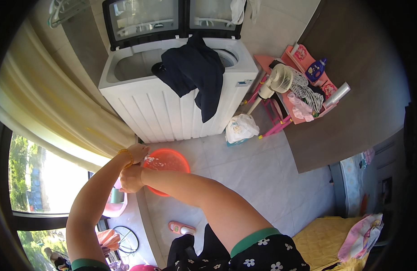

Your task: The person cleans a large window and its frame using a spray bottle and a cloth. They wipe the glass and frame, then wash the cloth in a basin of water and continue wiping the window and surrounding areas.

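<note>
My left hand (138, 154), with a yellow beaded bracelet (126, 158) at its wrist, is over the left rim of a red-orange plastic basin (181, 159) on the floor. My right hand (132, 179) is curled just below it, close to the left wrist. The fingers of both hands are partly hidden, so whatever they grip does not show. White splashes or flecks (155, 162) appear over the basin beside my left hand. Left of my right hand, a pink plastic container (117, 210) and a green cylindrical object (117, 195) rest on the window ledge.
Ahead is a white twin-tub washing machine (154, 101), lids raised, dark cloth (195, 67) draped over it. A fan (277, 81), a white plastic bag (241, 128) and a cluttered pink desk (298, 118) are to the right. A pink slipper (177, 227) lies near my feet.
</note>
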Motion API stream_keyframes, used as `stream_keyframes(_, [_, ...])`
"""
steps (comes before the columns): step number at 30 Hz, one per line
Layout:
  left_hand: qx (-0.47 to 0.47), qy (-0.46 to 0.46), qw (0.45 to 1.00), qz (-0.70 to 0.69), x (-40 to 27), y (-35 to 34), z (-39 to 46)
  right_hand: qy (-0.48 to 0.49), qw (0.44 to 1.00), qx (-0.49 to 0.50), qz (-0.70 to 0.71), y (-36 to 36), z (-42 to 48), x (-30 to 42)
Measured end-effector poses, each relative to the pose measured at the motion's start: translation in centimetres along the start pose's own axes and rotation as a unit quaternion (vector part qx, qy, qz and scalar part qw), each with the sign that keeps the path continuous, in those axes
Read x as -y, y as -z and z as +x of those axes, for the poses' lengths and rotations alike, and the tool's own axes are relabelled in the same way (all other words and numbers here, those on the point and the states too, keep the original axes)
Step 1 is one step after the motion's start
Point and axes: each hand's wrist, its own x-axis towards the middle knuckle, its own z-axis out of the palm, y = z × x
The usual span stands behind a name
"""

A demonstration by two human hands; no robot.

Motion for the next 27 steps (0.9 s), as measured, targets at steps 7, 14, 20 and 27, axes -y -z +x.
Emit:
stream_keyframes(7, [-0.111, 0.011, 0.983, 0.145, -2.9, 1.6, -1.6, 0.037, 0.998, 0.04, -0.044, 1.2, 1.2, -0.8])
stream_keyframes(14, [-0.167, 0.102, 0.963, 0.188, -6.7, 3.6, -3.2, 0.019, 0.993, 0.101, 0.065, 6.0, 1.1, -2.0])
stream_keyframes(20, [-0.169, 0.174, 0.953, 0.183, -11.0, 5.1, -3.2, -0.02, 0.984, 0.139, 0.11, 9.6, -2.1, -3.1])
stream_keyframes(27, [-0.178, 0.198, 0.949, 0.169, -13.4, 6.6, -3.4, -0.021, 0.987, 0.152, 0.053, 12.3, -3.7, -4.2])
